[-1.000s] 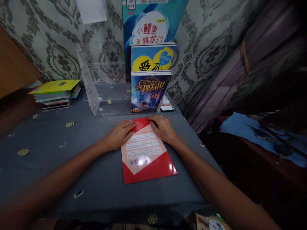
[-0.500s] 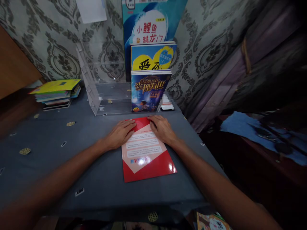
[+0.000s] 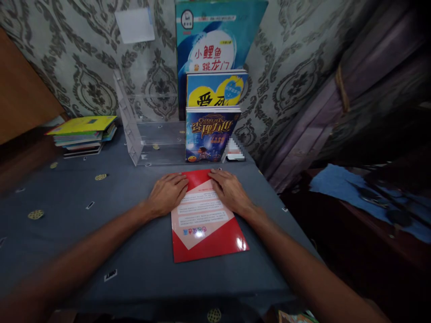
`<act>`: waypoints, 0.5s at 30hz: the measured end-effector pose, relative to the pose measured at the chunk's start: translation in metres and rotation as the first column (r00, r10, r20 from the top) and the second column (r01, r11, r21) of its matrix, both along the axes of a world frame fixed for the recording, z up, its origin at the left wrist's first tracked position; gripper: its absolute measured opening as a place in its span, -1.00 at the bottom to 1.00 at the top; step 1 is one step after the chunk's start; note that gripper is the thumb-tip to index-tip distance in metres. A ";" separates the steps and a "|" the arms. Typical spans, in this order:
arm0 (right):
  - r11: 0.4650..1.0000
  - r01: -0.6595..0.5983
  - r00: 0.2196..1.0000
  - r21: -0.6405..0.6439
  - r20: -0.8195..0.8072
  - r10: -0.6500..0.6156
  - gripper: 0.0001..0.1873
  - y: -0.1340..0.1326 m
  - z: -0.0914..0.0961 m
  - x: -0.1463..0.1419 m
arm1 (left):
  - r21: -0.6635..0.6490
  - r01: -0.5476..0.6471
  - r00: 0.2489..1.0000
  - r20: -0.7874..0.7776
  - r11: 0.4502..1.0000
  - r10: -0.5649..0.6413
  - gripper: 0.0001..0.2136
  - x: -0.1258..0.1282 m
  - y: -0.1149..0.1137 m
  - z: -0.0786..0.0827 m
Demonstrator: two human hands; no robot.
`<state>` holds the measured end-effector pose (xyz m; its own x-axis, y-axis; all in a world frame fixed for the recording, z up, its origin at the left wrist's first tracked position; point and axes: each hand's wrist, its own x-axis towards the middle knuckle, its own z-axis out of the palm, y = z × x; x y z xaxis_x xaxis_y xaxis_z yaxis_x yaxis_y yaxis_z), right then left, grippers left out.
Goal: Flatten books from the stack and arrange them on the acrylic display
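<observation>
A red book [image 3: 205, 229] with a white text panel lies flat on the grey-blue tablecloth [image 3: 101, 233]. My left hand [image 3: 166, 194] rests flat on its upper left corner, fingers stretched out. My right hand [image 3: 229, 190] lies flat on its upper right corner, fingers also extended. Just beyond the book stands a clear acrylic rack [image 3: 141, 130] holding a dark blue book [image 3: 209, 139], a yellow and blue book [image 3: 215, 87] and a tall teal book [image 3: 215, 40] in rising rows.
A stack of thin books [image 3: 82, 134] with a yellow cover on top sits at the table's far left. Patterned wallpaper [image 3: 94, 54] backs the table. To the right hangs a dark curtain [image 3: 353, 89], with a blue cloth [image 3: 343, 184] below it.
Both hands stay flat on the red book's top corners. The view has tilted slightly, so everything sits a little lower in the picture.
</observation>
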<state>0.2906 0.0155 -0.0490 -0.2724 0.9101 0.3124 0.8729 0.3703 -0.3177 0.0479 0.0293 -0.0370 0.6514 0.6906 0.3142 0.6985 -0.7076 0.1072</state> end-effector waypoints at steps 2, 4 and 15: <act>1.000 -0.010 1.000 0.013 -0.012 0.010 -0.59 -0.002 0.002 0.000 | 0.017 -0.063 0.994 0.089 0.998 0.062 -0.70 -0.003 0.001 0.005; 0.999 -0.031 0.999 0.043 -0.041 0.032 -0.62 -0.003 0.004 0.000 | -0.016 -0.140 0.959 0.247 0.990 0.139 -0.71 -0.008 0.006 0.008; 0.949 -0.265 0.950 0.170 -0.121 0.287 -0.70 -0.012 0.009 -0.014 | -0.152 -0.157 0.903 0.378 0.976 0.204 -0.74 -0.021 0.019 0.002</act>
<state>0.2765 0.0038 -0.0396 -0.4486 0.7453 0.4933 0.6794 0.6430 -0.3535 0.0265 0.0486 -0.0348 0.3544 0.8313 0.4282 0.6989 -0.5397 0.4693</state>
